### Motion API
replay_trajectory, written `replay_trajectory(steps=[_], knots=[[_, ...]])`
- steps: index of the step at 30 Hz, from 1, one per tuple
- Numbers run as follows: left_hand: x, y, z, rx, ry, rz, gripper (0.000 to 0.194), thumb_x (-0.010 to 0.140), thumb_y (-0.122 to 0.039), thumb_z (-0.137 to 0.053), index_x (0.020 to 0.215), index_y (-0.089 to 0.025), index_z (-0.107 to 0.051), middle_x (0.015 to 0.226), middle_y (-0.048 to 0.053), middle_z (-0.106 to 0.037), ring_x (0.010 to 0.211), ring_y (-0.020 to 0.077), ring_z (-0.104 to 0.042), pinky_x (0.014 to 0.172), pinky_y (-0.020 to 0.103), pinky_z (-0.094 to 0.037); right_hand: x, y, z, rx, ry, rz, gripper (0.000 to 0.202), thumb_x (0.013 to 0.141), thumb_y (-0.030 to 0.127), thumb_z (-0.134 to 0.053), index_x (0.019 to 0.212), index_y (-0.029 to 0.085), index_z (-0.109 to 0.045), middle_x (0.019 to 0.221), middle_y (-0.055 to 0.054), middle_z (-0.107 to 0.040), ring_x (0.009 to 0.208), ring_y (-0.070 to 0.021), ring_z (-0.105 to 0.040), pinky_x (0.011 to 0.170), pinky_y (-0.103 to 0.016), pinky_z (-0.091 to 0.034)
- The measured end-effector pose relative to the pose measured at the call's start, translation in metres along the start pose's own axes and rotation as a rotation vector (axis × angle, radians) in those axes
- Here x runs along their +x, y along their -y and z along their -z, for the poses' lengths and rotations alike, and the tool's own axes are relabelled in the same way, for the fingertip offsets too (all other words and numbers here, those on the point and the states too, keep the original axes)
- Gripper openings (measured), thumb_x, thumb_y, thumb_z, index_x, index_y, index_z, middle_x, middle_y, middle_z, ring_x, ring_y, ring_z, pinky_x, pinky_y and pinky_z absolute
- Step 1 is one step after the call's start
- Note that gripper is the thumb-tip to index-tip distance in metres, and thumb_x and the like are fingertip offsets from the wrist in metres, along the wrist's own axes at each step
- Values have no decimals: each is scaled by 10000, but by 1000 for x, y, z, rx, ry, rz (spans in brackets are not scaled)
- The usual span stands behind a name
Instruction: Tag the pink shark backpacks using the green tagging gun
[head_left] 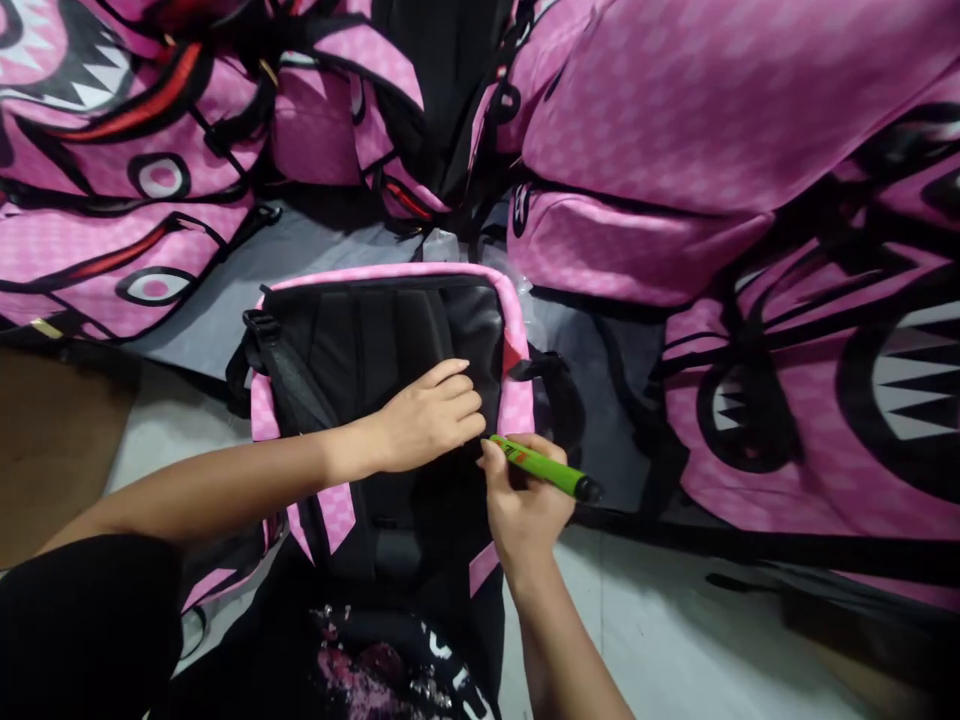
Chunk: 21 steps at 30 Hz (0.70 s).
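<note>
A pink-and-black backpack (517, 412) lies with its black back panel facing up, close to my body. My left hand (431, 420) is on the black panel, its fingers bent and close together against the dark material; what lies under the fingertips is hidden. A green marker pen (551, 468) with a black end is gripped in my right hand (531, 505), just right of my left fingertips. The pen slants down to the right, its other end near my right thumb and forefinger. A black strap with a buckle (262, 330) sits at the backpack's upper left.
Pink backpacks with shark-mouth and eye prints stand around: several stacked at the left (127, 255), a large one at the upper right (697, 110), another at the right (787, 440). Clear plastic (442, 245) shows behind the near backpack. A grey surface (322, 235) lies beneath.
</note>
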<state>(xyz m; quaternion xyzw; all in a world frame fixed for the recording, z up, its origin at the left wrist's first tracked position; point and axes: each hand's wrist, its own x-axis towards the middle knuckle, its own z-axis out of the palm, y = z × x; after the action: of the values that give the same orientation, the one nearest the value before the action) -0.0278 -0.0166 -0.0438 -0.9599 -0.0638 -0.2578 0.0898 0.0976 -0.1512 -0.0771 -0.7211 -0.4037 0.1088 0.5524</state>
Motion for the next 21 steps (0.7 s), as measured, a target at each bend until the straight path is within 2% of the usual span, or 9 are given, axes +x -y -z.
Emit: replay_trajectory(steps=[3,6,13,17,21], knots=[[1,-2,-7,-15,-20,12,174,948,-189,-534,779,-190,-574,775,-8,-587,893,176,-578,1127,403,-398,2,1,1,87,-14,-112,287,844,430,-711,921,182,-590,679,9,-657,556,-156,-656,573,-287,-531],[0,0,-10,-30,-25,19,167,943,-176,-540,780,-187,-575,772,-10,-581,894,171,-576,1128,406,-412,7,8,-1,168,-9,-205,281,890,443,-653,924,172,-587,635,12,-657,518,-147,-649,544,-274,-535],[-3,4,-12,-15,-42,17,228,969,-159,-485,761,-187,-575,762,-13,-582,878,153,-571,1112,399,-444,9,0,-8,12,24,-84,236,889,395,-675,915,168,-613,674,-1,-675,565,-159,-676,591,-291,-551],[-4,4,-14,-17,-43,24,254,983,-154,-452,764,-187,-576,759,-18,-566,879,145,-565,1117,398,-438,8,1,-8,58,50,-95,246,896,401,-670,934,168,-604,665,3,-671,549,-156,-669,574,-288,-559],[-5,4,-15,-36,12,25,295,1002,-149,-401,781,-189,-592,779,-11,-561,901,140,-558,1142,400,-411,10,3,-8,20,32,-92,260,906,421,-653,936,169,-598,695,-1,-666,569,-152,-670,581,-290,-561]])
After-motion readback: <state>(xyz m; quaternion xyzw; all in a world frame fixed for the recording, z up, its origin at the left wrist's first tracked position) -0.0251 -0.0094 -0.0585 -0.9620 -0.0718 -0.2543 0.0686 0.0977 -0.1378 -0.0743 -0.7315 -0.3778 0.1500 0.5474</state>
